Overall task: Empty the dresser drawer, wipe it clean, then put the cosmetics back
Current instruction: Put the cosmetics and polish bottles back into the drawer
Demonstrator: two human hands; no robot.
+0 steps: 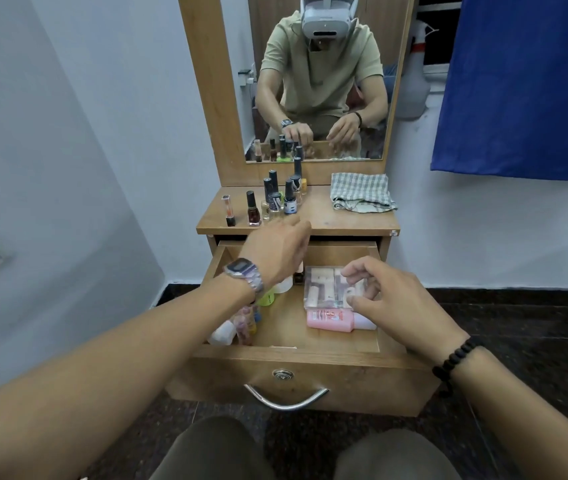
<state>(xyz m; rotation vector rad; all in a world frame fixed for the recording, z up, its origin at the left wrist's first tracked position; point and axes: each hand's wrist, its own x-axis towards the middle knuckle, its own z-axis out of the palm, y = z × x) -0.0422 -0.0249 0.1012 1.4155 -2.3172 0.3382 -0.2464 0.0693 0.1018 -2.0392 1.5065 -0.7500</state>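
Note:
The wooden drawer (310,362) stands pulled out below the dresser top (344,220). In its right half lie a clear plastic box (324,285) of cosmetics and a pink bottle (331,318). Several small bottles (241,323) crowd its left side. My right hand (393,303) hovers over the clear box with fingers loosely curled, holding nothing. My left hand (275,251) reaches over the drawer's back edge toward the nail polish bottles (275,199) standing on the dresser top; its fingers look relaxed and empty.
A folded checked cloth (362,192) lies on the right of the dresser top. A mirror (317,77) rises behind. A blue curtain (518,84) hangs at the right, with a white spray bottle (414,81) beside it. My knees sit below the drawer front.

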